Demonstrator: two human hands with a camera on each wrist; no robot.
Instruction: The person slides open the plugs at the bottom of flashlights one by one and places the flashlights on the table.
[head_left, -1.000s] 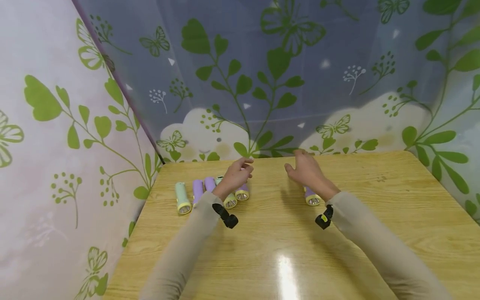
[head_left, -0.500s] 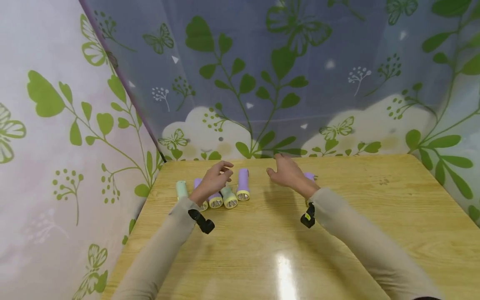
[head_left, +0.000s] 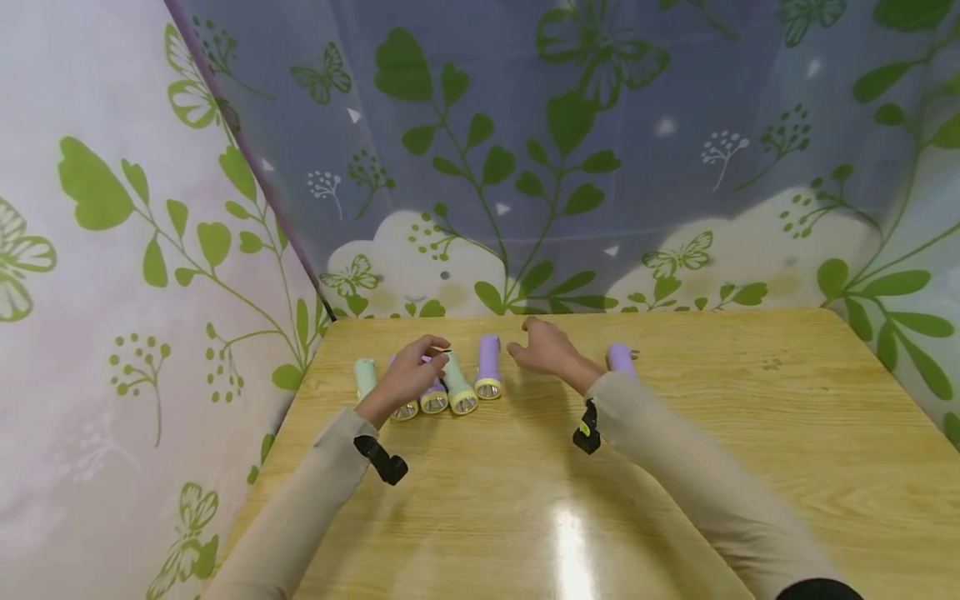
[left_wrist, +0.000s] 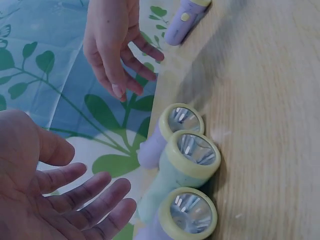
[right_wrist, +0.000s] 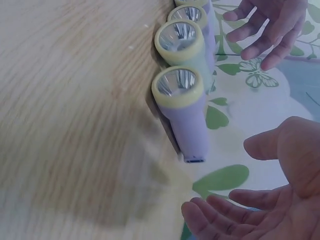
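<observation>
My left hand (head_left: 408,372) hovers over the row of flashlights on the table, fingers relaxed and holding nothing. Partly beneath it lie two purple flashlights (head_left: 434,402), with a mint green flashlight (head_left: 462,392) just to their right. At the row's right end is another purple flashlight (head_left: 488,367). Near that one, slightly to its right, hangs my right hand (head_left: 550,350), its fingers loosely spread in the right wrist view and nothing in them. A second green flashlight (head_left: 365,377) shows at the far left, partly covered by the left hand and wrist.
A lone purple flashlight (head_left: 621,358) lies to the right, partly hidden behind my right forearm. The wooden table (head_left: 480,500) meets a patterned cloth wall (head_left: 465,150) at its back edge. Another cloth (head_left: 97,333) rises on the left.
Both hands have moved left above the table. The right hand has left the lone purple flashlight and come near the row; the left has uncovered the row's right end.
</observation>
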